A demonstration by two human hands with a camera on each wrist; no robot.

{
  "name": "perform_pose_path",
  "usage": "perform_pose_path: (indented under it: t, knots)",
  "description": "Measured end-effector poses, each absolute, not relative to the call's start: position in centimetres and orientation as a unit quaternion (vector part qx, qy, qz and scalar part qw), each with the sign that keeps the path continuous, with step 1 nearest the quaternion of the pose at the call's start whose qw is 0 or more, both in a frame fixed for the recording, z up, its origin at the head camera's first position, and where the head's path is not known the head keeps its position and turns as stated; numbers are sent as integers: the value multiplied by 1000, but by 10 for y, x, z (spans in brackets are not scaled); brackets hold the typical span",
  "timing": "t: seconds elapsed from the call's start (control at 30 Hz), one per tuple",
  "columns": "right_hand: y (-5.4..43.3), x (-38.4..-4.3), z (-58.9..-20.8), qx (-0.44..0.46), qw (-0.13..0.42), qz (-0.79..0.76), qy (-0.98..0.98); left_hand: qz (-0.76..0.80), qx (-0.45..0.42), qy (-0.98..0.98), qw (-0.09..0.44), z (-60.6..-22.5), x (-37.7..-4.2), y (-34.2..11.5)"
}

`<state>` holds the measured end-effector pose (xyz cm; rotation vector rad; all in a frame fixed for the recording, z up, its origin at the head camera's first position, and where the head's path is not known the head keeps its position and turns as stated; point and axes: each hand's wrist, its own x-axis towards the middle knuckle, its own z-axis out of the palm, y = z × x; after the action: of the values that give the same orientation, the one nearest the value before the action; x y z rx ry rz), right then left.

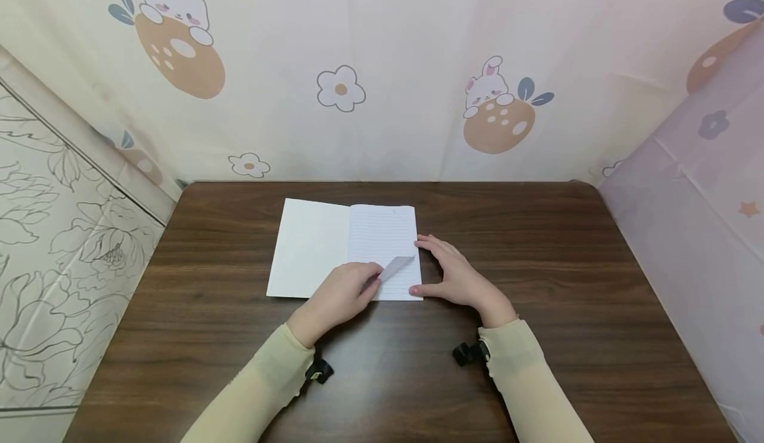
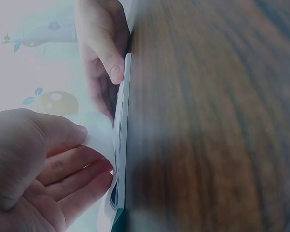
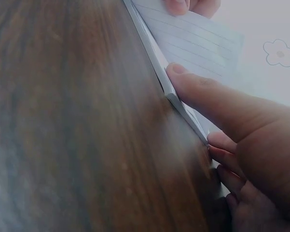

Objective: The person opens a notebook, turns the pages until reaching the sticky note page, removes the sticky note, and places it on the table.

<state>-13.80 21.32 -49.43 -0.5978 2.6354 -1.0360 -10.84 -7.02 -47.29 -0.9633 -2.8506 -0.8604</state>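
Head view: open notebook lies on the brown table, its left half plain white, its right half lined. Left hand is over the notebook's near edge, thumb and fingers pinching a raised lined page that curls up from the right half. Right hand is at the notebook's right edge, fingers spread and relaxed, not clenched; thumb touches the near right corner, fingertips reach the edge farther up. Left wrist view shows the page bowed by the left hand; can't tell if it's only one sheet. To do this well, I'd judge: pinch lightly, check for a single sheet, lead its free edge in a wide arc toward the notebook's spine. Right hand best steadies the sheets underneath, thumb clear of the raised page. Likely risks: creased corner, extra sheets dragged along.
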Motion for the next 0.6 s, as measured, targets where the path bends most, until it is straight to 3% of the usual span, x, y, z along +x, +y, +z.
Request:
perform_pose_path:
  t: [0.6]
  knots:
    - [213,-140,-495,-196,130,-351,907,-407,-241,-874,109,-467,-114,-77]
